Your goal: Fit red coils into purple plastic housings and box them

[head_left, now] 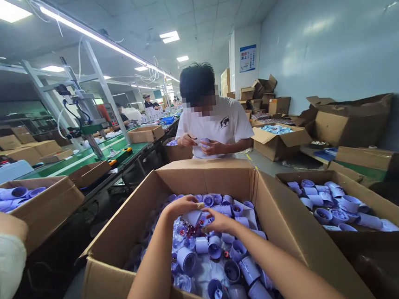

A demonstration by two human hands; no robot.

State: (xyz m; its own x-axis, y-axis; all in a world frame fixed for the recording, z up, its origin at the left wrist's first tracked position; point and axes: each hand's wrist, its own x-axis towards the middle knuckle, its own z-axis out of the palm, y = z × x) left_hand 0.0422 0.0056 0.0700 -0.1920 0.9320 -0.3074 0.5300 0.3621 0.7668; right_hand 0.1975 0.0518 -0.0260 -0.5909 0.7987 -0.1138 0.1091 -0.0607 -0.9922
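In the head view, both my hands reach into a large cardboard box [278, 217] of pale lavender plastic cups. My left hand [183, 206] curves over one pale plastic cup [192, 218] and grips it; some of its fingers are hidden. Close beside it, my right hand [219, 221] has its thumb and fingers apart, with nothing visible held. A cluster of small dark red pieces [191, 230] shows just below the cup, between my hands. Several cups, such as an upright one [218, 291] and one on its side [186, 258], lie around, with clear plastic film among them.
Across the box a person in a white shirt [214, 125] handles a small part. More cups fill an open box [381, 198] at right and another box [47, 204] at left. A sleeve [4, 273] shows at the left edge. A green conveyor bench [115, 145] runs along the left.
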